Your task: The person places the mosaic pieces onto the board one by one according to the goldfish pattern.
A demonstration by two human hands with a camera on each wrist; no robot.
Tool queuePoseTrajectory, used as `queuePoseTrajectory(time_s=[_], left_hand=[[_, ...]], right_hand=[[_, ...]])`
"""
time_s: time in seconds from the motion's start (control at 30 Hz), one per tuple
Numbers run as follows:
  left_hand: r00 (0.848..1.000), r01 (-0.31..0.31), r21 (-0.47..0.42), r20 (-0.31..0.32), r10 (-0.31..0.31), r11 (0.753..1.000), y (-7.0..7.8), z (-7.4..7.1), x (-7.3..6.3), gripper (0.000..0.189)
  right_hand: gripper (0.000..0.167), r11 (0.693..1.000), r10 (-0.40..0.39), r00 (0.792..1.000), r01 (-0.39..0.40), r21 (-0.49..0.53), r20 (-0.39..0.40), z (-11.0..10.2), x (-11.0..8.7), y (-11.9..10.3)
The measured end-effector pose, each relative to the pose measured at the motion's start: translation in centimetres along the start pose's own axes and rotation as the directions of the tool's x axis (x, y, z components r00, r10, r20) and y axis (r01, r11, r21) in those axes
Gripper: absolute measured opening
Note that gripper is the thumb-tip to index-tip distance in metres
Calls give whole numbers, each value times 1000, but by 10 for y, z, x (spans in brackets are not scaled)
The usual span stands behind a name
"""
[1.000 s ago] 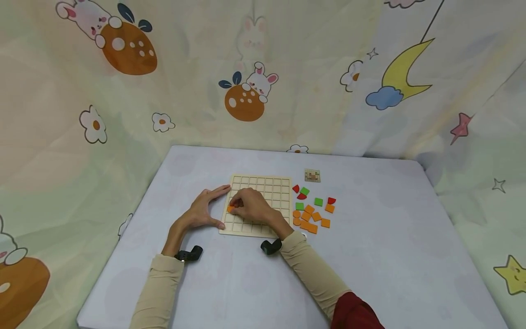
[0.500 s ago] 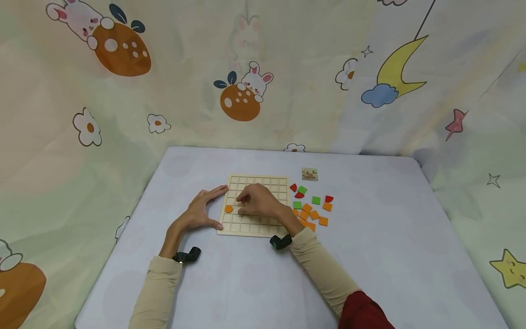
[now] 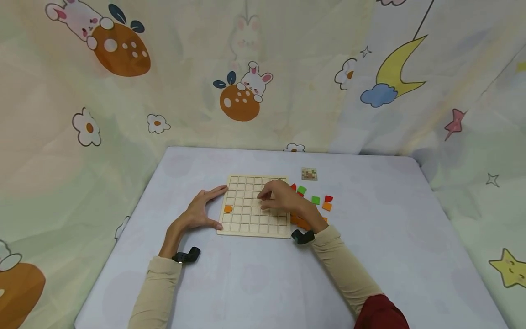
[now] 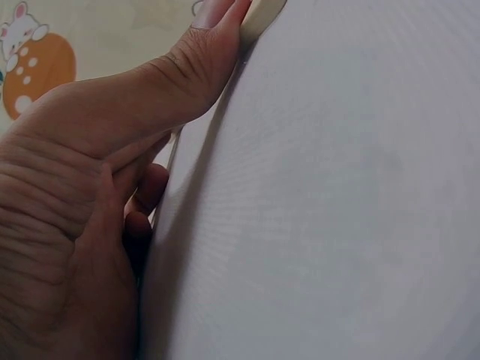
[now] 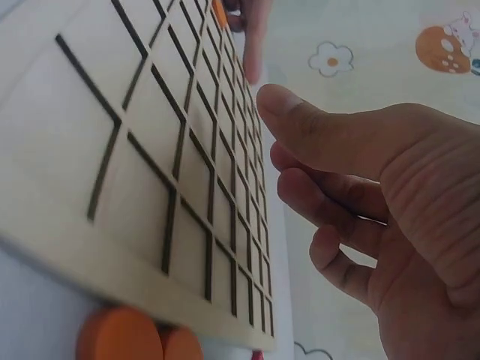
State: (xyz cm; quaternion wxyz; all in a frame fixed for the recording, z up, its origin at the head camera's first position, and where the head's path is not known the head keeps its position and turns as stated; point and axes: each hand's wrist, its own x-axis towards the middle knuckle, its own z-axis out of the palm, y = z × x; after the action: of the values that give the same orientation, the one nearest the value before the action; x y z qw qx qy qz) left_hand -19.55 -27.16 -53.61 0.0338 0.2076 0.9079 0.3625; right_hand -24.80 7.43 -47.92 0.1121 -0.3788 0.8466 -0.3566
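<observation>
A pale wooden grid board [image 3: 250, 224] lies on the table. My left hand [image 3: 199, 210] is at its left edge, thumb and fingers spread apart, touching the edge near its front corner and higher up. One orange round piece [image 3: 228, 209] sits in a square of the left column. Over the right part of the board is my right hand [image 3: 283, 197]; its fingers are loosely bent and hold nothing. In the right wrist view, a gap shows between that thumb [image 5: 289, 105] and the board. The left wrist view shows the left thumb [image 4: 214, 45] against the board's edge.
Right of the board lie several loose pieces: a green square [image 3: 315, 200], a red curved piece [image 3: 328, 198], an orange square [image 3: 326, 206] and others partly hidden by the right hand. A small patterned card [image 3: 309, 174] lies behind them. A printed cloth hangs behind the table.
My right hand has let go of the orange round piece, leaving it on the board, and has moved right across the grid. The left hand stays at the board's edge.
</observation>
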Motion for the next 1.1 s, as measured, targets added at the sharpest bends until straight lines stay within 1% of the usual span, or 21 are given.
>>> queuePoseTrajectory(time_s=[0.2,0.47,0.6,0.77,0.93,1.1], left_hand=[[1000,7,-7,12,-7,1000,-2,1,1,132],[1000,1,0,12,-1,1000,-4,2,1,132],[1000,18,5,15,-18,1000,-2,1,1,132],[999,45,14,20,-45,999,0,1,1,132],[998,64,18,25,-64,998,0,2,1,133],[998,61,20,21,-61,998,1,2,0,132]], right_hand=[[23,999,27,999,-28,-20,-29,-12,-17,9],[21,992,122,992,-122,5,-43,-27,-43,23],[20,990,141,989,-140,27,-37,-35,-54,27],[19,983,184,983,-184,8,-26,-40,-64,32],[17,980,195,981,-195,-36,8,-41,-72,35],[20,978,209,977,-209,-18,41,-38,-77,36]])
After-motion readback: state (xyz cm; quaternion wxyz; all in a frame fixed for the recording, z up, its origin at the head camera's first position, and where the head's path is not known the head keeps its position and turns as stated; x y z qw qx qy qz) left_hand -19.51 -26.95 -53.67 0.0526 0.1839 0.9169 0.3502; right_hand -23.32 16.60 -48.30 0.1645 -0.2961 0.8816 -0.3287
